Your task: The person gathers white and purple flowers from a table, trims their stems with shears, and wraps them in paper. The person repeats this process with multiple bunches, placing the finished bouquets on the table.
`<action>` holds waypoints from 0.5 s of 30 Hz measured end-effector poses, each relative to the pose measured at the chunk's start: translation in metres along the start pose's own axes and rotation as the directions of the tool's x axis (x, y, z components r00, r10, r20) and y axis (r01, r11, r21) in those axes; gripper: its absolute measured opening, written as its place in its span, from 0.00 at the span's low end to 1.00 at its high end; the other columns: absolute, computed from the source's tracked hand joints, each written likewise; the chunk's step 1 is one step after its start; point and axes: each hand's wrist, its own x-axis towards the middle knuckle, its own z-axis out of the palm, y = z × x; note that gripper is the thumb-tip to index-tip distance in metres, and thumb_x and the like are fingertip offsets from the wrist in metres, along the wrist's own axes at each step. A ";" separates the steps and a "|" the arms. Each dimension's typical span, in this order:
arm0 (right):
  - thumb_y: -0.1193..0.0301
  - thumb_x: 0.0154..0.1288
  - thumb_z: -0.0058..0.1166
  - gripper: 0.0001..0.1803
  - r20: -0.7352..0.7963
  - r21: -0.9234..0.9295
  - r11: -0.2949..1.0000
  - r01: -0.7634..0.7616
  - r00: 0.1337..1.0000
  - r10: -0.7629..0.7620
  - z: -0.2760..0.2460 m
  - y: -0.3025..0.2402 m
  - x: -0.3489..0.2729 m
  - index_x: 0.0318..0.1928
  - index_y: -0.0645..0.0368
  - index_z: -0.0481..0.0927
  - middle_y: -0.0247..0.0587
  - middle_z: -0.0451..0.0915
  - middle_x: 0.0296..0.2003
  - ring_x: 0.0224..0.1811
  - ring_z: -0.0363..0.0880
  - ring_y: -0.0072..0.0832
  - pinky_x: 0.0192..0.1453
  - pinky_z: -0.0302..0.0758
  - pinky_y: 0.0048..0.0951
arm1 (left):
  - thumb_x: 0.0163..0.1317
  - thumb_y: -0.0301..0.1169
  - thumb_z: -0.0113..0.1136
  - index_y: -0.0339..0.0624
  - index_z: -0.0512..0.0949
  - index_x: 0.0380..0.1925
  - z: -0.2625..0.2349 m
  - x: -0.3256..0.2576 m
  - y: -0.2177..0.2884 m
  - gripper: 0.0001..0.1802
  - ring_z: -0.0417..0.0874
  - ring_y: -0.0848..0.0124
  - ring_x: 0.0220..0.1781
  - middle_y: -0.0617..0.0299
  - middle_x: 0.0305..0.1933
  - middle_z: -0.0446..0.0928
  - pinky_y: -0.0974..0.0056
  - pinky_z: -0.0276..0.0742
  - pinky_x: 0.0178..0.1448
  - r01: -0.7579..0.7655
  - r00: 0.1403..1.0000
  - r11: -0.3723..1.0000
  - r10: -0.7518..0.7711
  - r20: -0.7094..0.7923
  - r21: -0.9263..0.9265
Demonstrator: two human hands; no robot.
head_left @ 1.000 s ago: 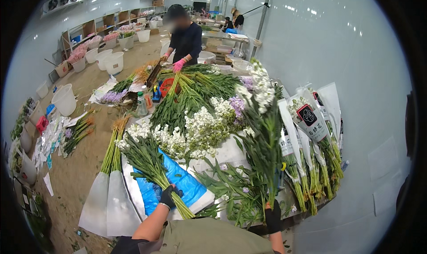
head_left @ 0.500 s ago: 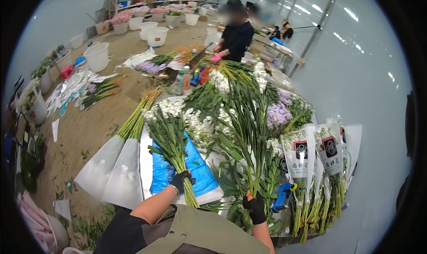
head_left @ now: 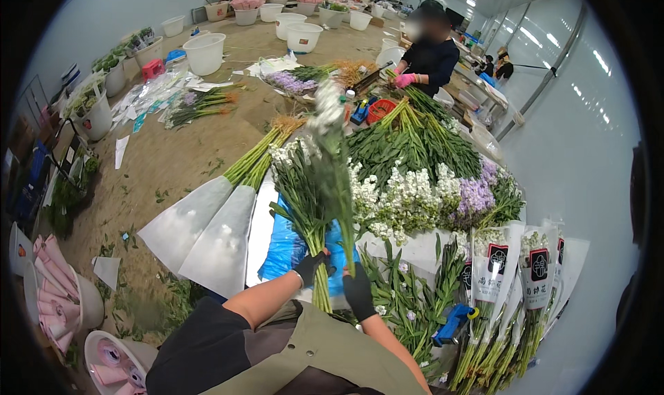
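Note:
My left hand [head_left: 312,266], in a black fingerless glove, is closed round the green stems of a bunch of white flowers [head_left: 301,187]. Close beside it, my gloved right hand [head_left: 358,293] grips a white flower stem [head_left: 337,181], which stands upright and is blurred by motion. Under the bunch lies a blue plastic sheet [head_left: 282,246] on the table. Beyond my hands, loose white flowers [head_left: 408,198] are heaped beside purple ones [head_left: 477,196]. Cut leafy stems [head_left: 404,305] lie to the right of my right hand.
Two white-wrapped bunches [head_left: 200,219] lie at the left, and several sleeved bunches [head_left: 532,270] at the right. A blue tape dispenser [head_left: 453,324] sits near these. Across the table a person in pink gloves [head_left: 404,79] handles stems. Buckets [head_left: 205,54] stand on the floor.
My right hand has moved left with its flower stem, up to the bunch in my left hand. The view has shifted, so the table's contents appear further right.

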 end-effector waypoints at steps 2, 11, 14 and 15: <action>0.67 0.64 0.48 0.13 0.121 -0.130 0.979 -0.159 0.977 0.174 0.023 0.022 -0.006 0.48 0.55 0.72 0.58 0.78 0.34 0.39 0.77 0.56 0.39 0.73 0.45 | 0.62 0.54 0.54 0.43 0.71 0.44 0.009 -0.004 0.003 0.25 0.79 0.65 0.33 0.62 0.30 0.73 0.57 0.79 0.42 0.000 0.999 0.995 0.004 -0.042 0.102; 0.61 0.64 0.45 0.20 0.296 -0.272 0.953 -0.131 0.931 0.212 0.042 0.019 -0.010 0.50 0.59 0.58 0.66 0.77 0.30 0.33 0.76 0.62 0.34 0.70 0.56 | 0.63 0.58 0.48 0.45 0.69 0.54 -0.017 0.013 -0.013 0.31 0.79 0.70 0.36 0.63 0.36 0.76 0.64 0.77 0.41 -0.103 0.993 0.994 0.101 0.052 0.028; 0.58 0.65 0.45 0.22 0.323 -0.299 0.944 -0.140 0.916 0.238 0.041 0.022 -0.008 0.49 0.60 0.58 0.66 0.77 0.30 0.34 0.76 0.62 0.34 0.71 0.56 | 0.64 0.56 0.49 0.47 0.69 0.56 -0.016 0.013 -0.014 0.29 0.79 0.69 0.36 0.63 0.37 0.76 0.64 0.77 0.40 -0.088 0.992 0.993 0.094 0.080 -0.073; 0.58 0.65 0.45 0.22 0.330 -0.344 0.926 -0.157 0.903 0.275 0.041 0.023 -0.007 0.49 0.61 0.59 0.66 0.77 0.31 0.34 0.76 0.61 0.34 0.71 0.56 | 0.65 0.55 0.49 0.48 0.68 0.56 -0.017 0.014 -0.014 0.28 0.79 0.69 0.36 0.64 0.37 0.76 0.64 0.77 0.40 -0.071 0.993 0.990 0.082 0.088 -0.118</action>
